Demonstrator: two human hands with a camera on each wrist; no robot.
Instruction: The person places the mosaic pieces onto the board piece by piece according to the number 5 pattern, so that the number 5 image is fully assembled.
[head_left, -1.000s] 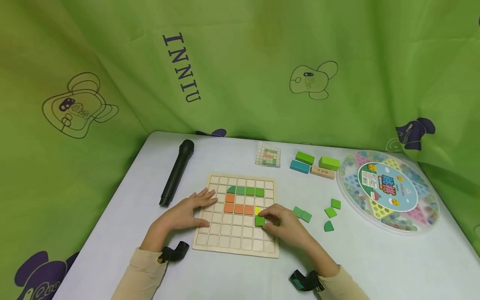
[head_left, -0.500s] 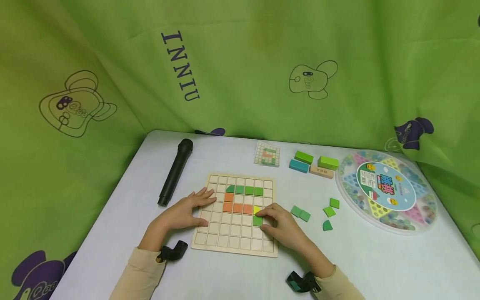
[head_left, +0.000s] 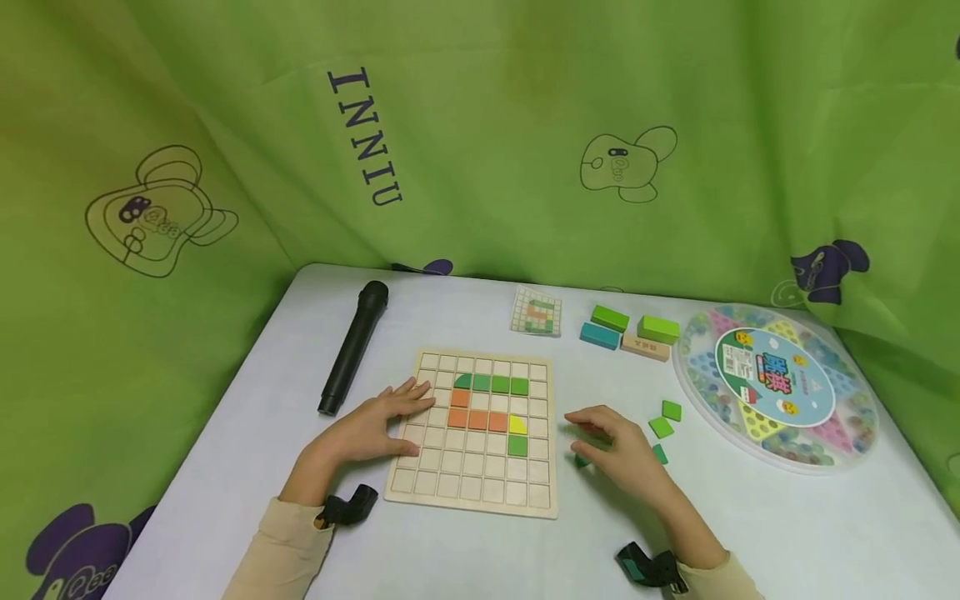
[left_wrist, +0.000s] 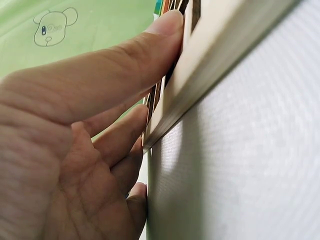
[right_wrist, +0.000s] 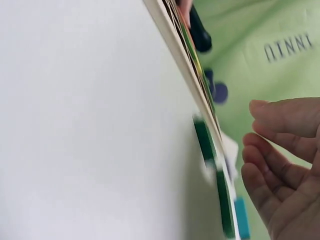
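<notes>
My left hand (head_left: 367, 427) rests on the left edge of a wooden grid board (head_left: 472, 483), its thumb and fingers spread. On the board lie a row of green tiles (head_left: 500, 383), several orange tiles (head_left: 477, 419), a yellow rounded tile (head_left: 517, 425) and a green square tile (head_left: 517, 446) below it. My right hand (head_left: 618, 450) hovers right of the board, fingers loosely bent, nothing between them. Beneath it a green tile (head_left: 582, 460) peeks out; the right wrist view has two green tiles (right_wrist: 225, 202) flat on the table, apart from the fingers.
Loose green tiles (head_left: 671, 410) lie farther right, one partly hidden by my hand. A pattern card (head_left: 536, 311) and several coloured blocks (head_left: 658, 329) are at the back. A round Chinese checkers box (head_left: 776, 375) stands right; a black microphone (head_left: 354, 347) lies left.
My right hand has let go of the green square tile, which stays on the board under the yellow one, and has moved right over the loose tiles. My left hand has not moved.
</notes>
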